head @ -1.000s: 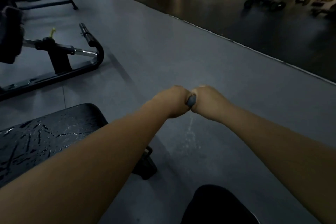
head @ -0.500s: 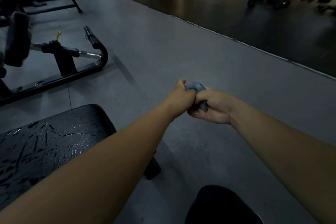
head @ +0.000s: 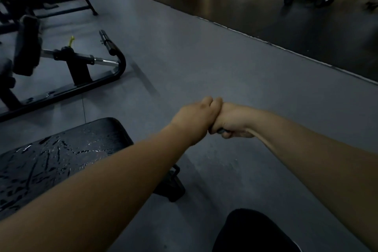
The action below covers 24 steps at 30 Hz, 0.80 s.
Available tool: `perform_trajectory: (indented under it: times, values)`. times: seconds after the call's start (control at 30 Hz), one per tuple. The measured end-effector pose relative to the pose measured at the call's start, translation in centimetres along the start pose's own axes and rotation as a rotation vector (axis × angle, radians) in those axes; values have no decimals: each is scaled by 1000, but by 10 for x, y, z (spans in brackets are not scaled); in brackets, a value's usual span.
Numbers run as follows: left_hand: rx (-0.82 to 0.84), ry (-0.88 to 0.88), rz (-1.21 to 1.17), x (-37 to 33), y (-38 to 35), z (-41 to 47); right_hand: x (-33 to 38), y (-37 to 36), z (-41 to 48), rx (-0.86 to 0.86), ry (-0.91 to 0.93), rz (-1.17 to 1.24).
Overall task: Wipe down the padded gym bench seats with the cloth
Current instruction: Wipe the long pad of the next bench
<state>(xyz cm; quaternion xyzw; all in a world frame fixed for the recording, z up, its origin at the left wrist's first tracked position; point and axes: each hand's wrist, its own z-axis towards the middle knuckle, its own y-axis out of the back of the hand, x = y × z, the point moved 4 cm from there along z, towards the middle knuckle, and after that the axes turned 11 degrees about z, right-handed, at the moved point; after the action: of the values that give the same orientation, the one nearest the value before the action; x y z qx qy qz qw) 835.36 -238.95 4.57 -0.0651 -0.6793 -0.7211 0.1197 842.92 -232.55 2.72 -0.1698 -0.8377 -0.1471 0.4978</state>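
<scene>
— Two fists, pressed together; where's the cloth [head: 221, 130]?
— Only a grey sliver shows under the right hand [head: 233, 120], which is clenched round it. The left hand [head: 196, 118] is fisted too, butted against the right; whether it grips cloth, I cannot tell.
— And the bench seat [head: 61, 155]?
— Below the left forearm, black, wet-streaked, its rounded end nearest the fists, above the grey floor [head: 204, 67].

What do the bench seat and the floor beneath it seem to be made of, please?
The bench seat looks like black vinyl or faux leather over padding: glossy, with cracked, peeling patches catching the light. The floor seems to be matte grey rubber or vinyl sheet, though the dim light leaves that open.
</scene>
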Motion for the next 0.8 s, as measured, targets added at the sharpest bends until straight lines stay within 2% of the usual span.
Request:
perform_trajectory:
  times: [0.07, 0.17, 0.23, 0.4, 0.5, 0.57, 0.63, 0.7, 0.77, 0.8]
  values:
    - [20, 112, 47, 1, 6, 1, 6, -1, 3, -99, 26, -205]
    - [95, 207, 140, 7, 13, 6, 16, -4, 5, -265, 154, -639]
    - [137, 218, 162, 7, 13, 7, 20, -4, 0, -353, 241, -766]
    - [217, 271, -96, 11, 8, 10, 31, 3, -15, -498, 352, -1128]
    - [285, 163, -375, 4, 13, 13, 35, 1, -22, -540, 477, -1327]
    - [373, 134, -395, 1, 10, 14, 33, -1, -17, -523, 346, -1274]
    - [390, 219, -221, 4, 2, 12, 26, 1, -5, -479, 135, -1144]
    - [229, 242, -66, 0, 1, 9, 17, 7, 10, -341, 50, -1043]
    - [87, 140, -36, -12, 1, 4, 12, 9, 8, -187, -54, -984]
    - [48, 113, -51, -14, 3, 2, 11, 8, 6, -164, -43, -913]
